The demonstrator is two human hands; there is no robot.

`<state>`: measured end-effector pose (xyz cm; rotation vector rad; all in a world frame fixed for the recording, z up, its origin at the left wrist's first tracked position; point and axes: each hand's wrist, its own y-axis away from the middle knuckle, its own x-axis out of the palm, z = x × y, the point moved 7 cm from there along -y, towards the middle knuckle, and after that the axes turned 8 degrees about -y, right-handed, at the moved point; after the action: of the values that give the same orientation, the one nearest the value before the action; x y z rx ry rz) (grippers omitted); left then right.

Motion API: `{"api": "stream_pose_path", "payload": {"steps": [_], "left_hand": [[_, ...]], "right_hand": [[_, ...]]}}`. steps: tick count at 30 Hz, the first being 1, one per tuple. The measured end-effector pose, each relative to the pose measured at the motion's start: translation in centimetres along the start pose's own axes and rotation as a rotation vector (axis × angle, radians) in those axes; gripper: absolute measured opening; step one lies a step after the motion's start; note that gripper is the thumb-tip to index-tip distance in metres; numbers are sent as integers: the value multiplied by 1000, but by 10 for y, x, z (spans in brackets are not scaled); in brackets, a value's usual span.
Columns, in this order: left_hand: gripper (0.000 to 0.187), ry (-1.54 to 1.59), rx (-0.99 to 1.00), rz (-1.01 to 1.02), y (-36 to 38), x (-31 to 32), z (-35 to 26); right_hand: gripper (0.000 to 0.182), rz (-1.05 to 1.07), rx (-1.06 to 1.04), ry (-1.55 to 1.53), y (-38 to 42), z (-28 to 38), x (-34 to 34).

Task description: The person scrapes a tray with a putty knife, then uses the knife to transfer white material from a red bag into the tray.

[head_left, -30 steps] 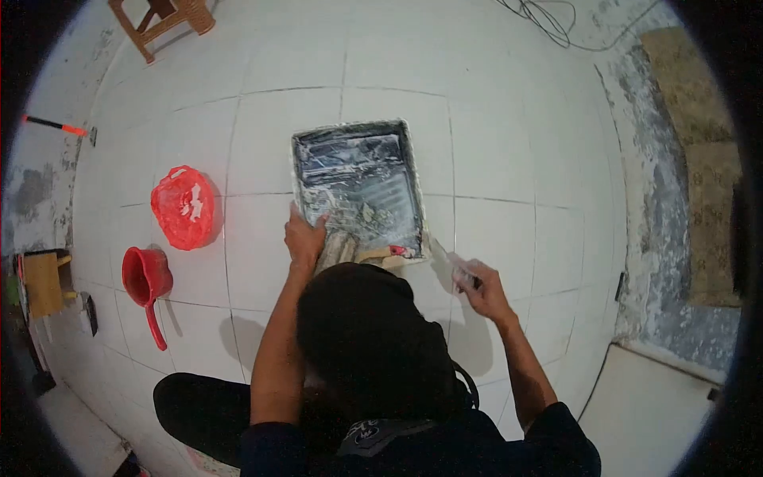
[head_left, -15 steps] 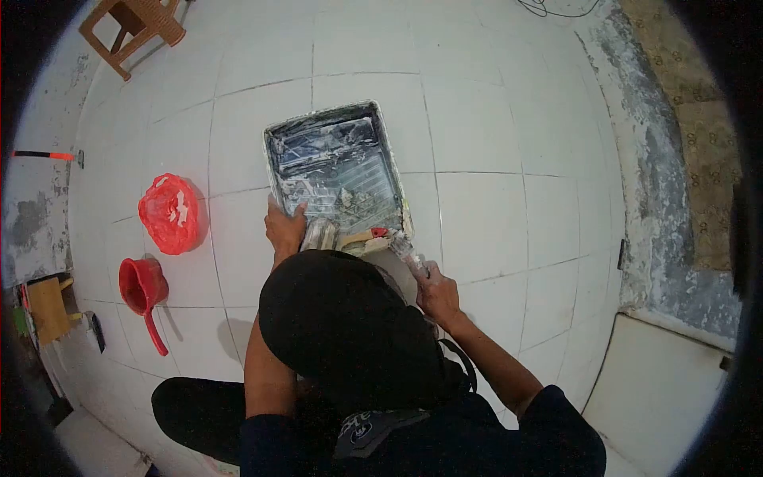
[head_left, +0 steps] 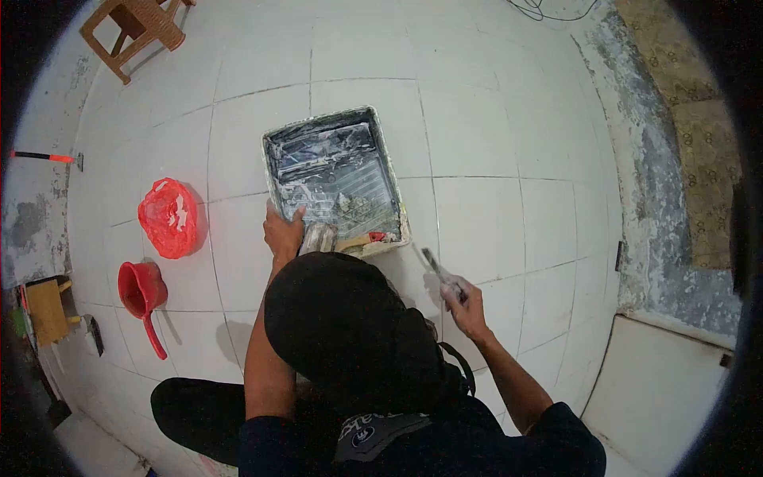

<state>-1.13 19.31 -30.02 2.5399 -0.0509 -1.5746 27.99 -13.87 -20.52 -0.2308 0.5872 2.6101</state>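
Note:
A black paint tray [head_left: 334, 171], smeared with white residue, lies on the tiled floor in front of me. My left hand [head_left: 284, 233] grips its near left edge, thumb over the rim. Beside that hand sits a pale, ridged thing [head_left: 319, 236], partly hidden by the cap. A paintbrush [head_left: 362, 241] with a tan and red handle lies along the tray's near edge. A lump of whitish material [head_left: 352, 205] rests on the ribbed slope. Off the tray's near right corner, my right hand [head_left: 463, 304] is closed around a white-smeared scraper [head_left: 431, 261], its dark end pointing up and left.
Left of the tray are a red plastic bag [head_left: 168, 219] and a red dipper [head_left: 143, 290]. A brown stool [head_left: 139, 32] stands at the upper left. Peeling walls border both sides; a pale panel [head_left: 656, 378] is at lower right. A cable [head_left: 548, 12] lies at the top.
My right hand has moved right and slightly toward me, taking the scraper away from the tray's corner. My left hand stays on the tray, which has shifted slightly in view.

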Motion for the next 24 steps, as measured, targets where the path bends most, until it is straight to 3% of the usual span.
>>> {"api": "stream_pose_path", "payload": {"steps": [1, 4, 9, 12, 14, 24], "left_hand": [[82, 19, 5, -9, 0, -1, -2], [82, -7, -27, -11, 0, -1, 0], [84, 19, -25, -7, 0, -2, 0], [83, 11, -33, -2, 1, -2, -2], [82, -18, -38, -10, 3, -3, -3], [77, 19, -21, -25, 5, -7, -7]], "right_hand": [[30, 54, 161, -75, -7, 5, 5], [34, 88, 125, -245, -35, 7, 25], [35, 156, 124, -275, -81, -21, 43], [36, 149, 187, -137, -92, -46, 48], [41, 114, 103, 60, -92, -59, 45], [43, -68, 97, 148, -58, -77, 31]]}}
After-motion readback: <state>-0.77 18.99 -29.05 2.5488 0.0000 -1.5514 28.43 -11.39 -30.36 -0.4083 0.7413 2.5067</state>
